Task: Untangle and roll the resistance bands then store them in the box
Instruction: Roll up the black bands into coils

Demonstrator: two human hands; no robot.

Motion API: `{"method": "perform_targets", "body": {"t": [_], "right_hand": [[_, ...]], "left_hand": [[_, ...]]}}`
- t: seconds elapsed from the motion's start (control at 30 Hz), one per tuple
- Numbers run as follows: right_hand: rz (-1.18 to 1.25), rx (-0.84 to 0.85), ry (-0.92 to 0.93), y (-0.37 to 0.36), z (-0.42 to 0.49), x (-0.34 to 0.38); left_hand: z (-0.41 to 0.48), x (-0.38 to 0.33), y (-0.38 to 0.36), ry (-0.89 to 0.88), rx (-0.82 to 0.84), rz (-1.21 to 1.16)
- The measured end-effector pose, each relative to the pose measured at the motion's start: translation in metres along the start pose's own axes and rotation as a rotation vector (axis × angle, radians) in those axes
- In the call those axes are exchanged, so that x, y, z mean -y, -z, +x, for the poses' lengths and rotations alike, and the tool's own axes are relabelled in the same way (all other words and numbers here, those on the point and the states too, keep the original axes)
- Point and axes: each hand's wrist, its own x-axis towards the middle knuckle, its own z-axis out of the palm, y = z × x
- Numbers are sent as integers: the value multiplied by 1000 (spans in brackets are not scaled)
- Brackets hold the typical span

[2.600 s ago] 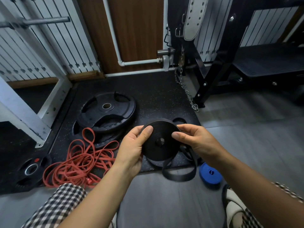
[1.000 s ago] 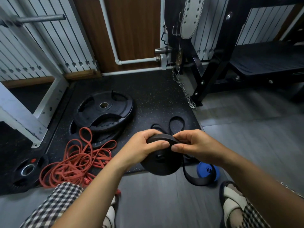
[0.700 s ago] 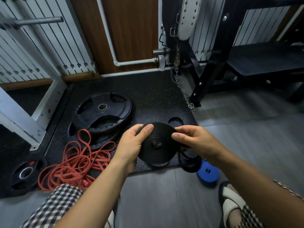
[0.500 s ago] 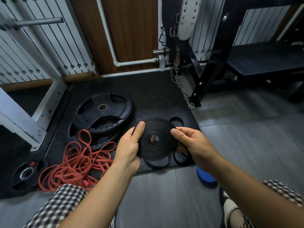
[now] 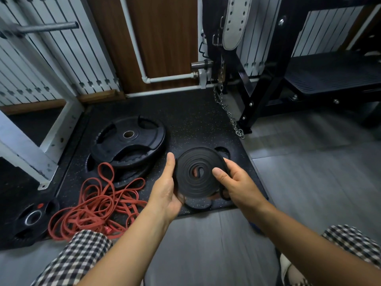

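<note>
Red resistance bands (image 5: 97, 207) lie in a loose tangle low on the left, on the near part of the black rubber mat (image 5: 195, 120); a small weight plate (image 5: 31, 219) sits just to their left, and a white rack frame (image 5: 24, 141) stands beyond it; behind the tangle a stack of large weight plates (image 5: 127, 139) lies flat on the mat, with some red loops touching its near edge; a knee in checked cloth (image 5: 82, 259) shows at the bottom, overlapping the tangle's near side; next comes the left hand (image 5: 167, 188), palm turned inward, cradling the lower left edge of the black resistance band (image 5: 199, 172), its thumb straight up along the rim and its fingers hidden behind; the band is wound into a flat spiral disc, held in the air over the mat's near edge between both hands, its coiled face toward the camera and a small gap at its centre; the right hand (image 5: 235, 182) grips the disc's right side, thumb pressed on the front face and fingers wrapped behind the rim; a short loose loop of the same band hangs just under this hand; farther back a chain (image 5: 228, 114) trails down to the mat beside a black rack upright (image 5: 257, 89), with a white belt (image 5: 235, 21) hanging above; grey floor (image 5: 309, 182) fills the right side, with a second checked knee (image 5: 354, 244) at the lower right corner.
</note>
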Motion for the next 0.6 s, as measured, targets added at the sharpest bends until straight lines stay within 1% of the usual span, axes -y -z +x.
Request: {"method": "perform_targets", "body": {"t": [0.07,0.17,0.23,0.27,0.33,0.5,0.6], "right_hand": [[-57,34,-12,7,0,4],[-248,141,-14,13,-1,7],[-341,198,-19,16,-2,8],[-364,208,-13,18,-2,9],[-357,178,25,21,0,10],[-142,-55,80,21,8,-10],[-177,-144,98,17,3,-32]], "left_hand": [[3,-6,2,-30,38,174],[8,-11,4,-170,63,509],[9,-9,4,-173,134,665],[9,-5,2,-162,146,668],[11,4,0,-159,118,565],[25,23,-3,-88,-106,203],[32,32,-8,-45,-195,123]]}}
